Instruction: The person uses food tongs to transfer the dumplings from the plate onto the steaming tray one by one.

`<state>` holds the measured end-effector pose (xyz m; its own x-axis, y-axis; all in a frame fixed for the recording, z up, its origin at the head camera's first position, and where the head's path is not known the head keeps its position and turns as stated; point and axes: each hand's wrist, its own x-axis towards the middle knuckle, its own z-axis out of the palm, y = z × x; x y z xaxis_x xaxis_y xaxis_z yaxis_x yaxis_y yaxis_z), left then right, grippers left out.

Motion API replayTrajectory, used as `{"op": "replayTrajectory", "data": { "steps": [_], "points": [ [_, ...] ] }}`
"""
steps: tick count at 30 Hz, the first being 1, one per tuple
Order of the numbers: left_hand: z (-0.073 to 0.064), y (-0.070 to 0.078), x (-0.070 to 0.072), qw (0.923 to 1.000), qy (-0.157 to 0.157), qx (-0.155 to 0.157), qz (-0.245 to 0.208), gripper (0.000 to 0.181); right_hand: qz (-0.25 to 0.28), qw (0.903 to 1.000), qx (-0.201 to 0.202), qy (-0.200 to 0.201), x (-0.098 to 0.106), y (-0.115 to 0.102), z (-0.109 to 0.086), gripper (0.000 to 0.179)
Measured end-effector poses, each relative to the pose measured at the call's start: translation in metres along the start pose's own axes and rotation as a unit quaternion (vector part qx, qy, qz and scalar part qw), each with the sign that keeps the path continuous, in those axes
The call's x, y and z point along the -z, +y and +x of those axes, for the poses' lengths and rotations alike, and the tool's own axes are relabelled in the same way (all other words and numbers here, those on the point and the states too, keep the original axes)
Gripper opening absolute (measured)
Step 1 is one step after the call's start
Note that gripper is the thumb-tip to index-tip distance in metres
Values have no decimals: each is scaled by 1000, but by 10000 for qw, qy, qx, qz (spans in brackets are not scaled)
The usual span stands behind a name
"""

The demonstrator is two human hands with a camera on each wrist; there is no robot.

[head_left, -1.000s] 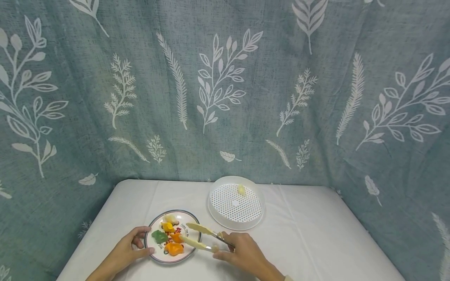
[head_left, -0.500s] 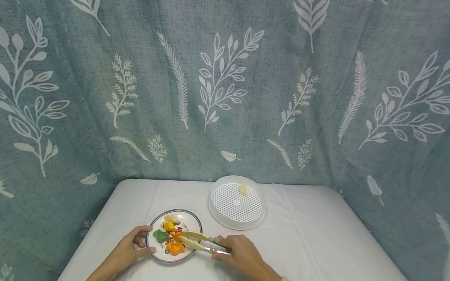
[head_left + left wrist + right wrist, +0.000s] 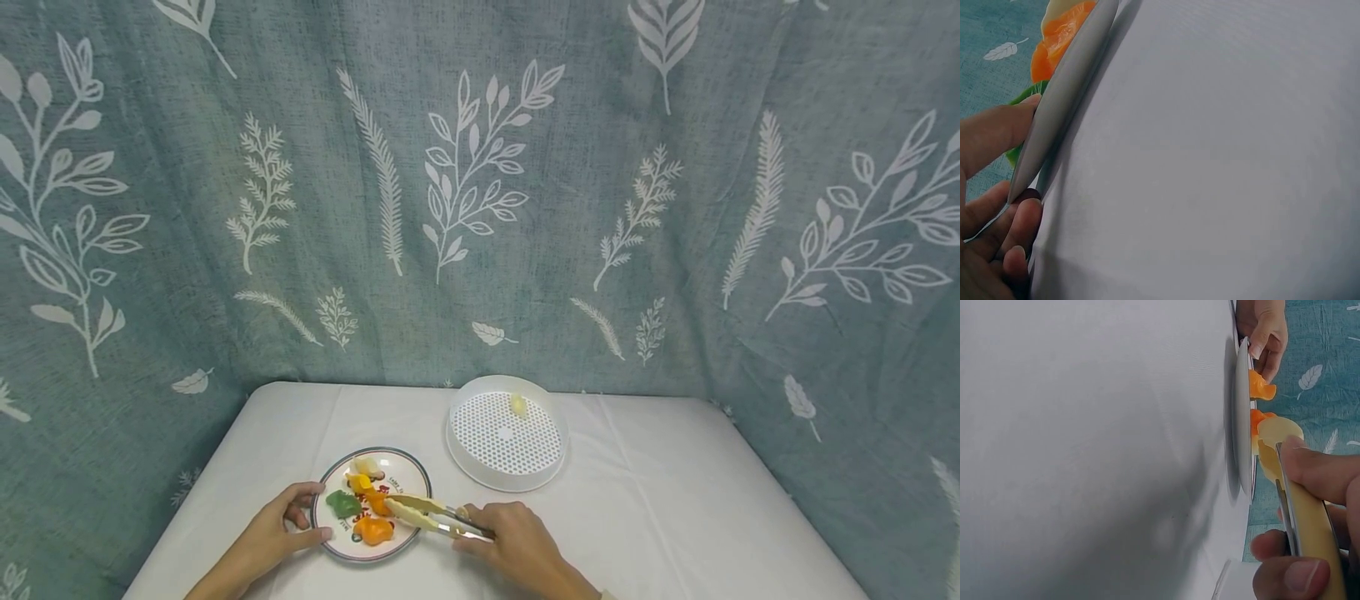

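Observation:
My left hand (image 3: 273, 529) grips the left rim of a round white plate (image 3: 408, 473) with a dark-lined edge, its thumb on top and fingers at the side and underneath. On the plate lie a green pepper-like piece (image 3: 343, 503), a yellow one (image 3: 360, 483), a pale one (image 3: 367, 467) and two orange ones, the front one (image 3: 373, 531) apart from the tongs. My right hand (image 3: 517, 537) holds metal tongs (image 3: 438, 521) with pale yellow tips. Nearly together, the tips are right at the middle orange piece (image 3: 377, 502), partly covering it.
Behind and right of the plate stands a round white perforated tray (image 3: 467, 467) with a raised wall. One small pale piece (image 3: 518, 406) lies inside near its back. A white cloth (image 3: 637, 500) covers the table, and a teal leaf-patterned curtain (image 3: 555, 250) hangs around it.
The tongs' tips, wide apart earlier, have come nearly together at the middle orange piece, which has shifted slightly. My left hand stays at the plate rim.

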<state>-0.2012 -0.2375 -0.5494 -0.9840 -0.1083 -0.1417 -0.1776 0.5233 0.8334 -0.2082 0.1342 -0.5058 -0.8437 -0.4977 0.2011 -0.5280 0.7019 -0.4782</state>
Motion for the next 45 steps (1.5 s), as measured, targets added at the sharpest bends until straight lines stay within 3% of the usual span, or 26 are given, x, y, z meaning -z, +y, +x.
{"op": "replayTrajectory", "data": {
  "steps": [13,21,27,33,45],
  "points": [
    [1,-1,-1,10000,17,-69,40,89,92,9998,29,169,9,6,-4,55],
    [0,-1,0,10000,17,-23,49,88,93,9980,233,578,16,11,-4,49],
    [1,-1,0,10000,8,-6,14,89,219,9973,160,680,23,17,-4,45],
    [2,-1,0,10000,13,-20,51,89,248,9961,170,831,31,22,-4,53],
    [2,-2,-1,10000,6,-46,16,90,-45,9942,-303,1028,51,38,-4,55]
  ]
}}
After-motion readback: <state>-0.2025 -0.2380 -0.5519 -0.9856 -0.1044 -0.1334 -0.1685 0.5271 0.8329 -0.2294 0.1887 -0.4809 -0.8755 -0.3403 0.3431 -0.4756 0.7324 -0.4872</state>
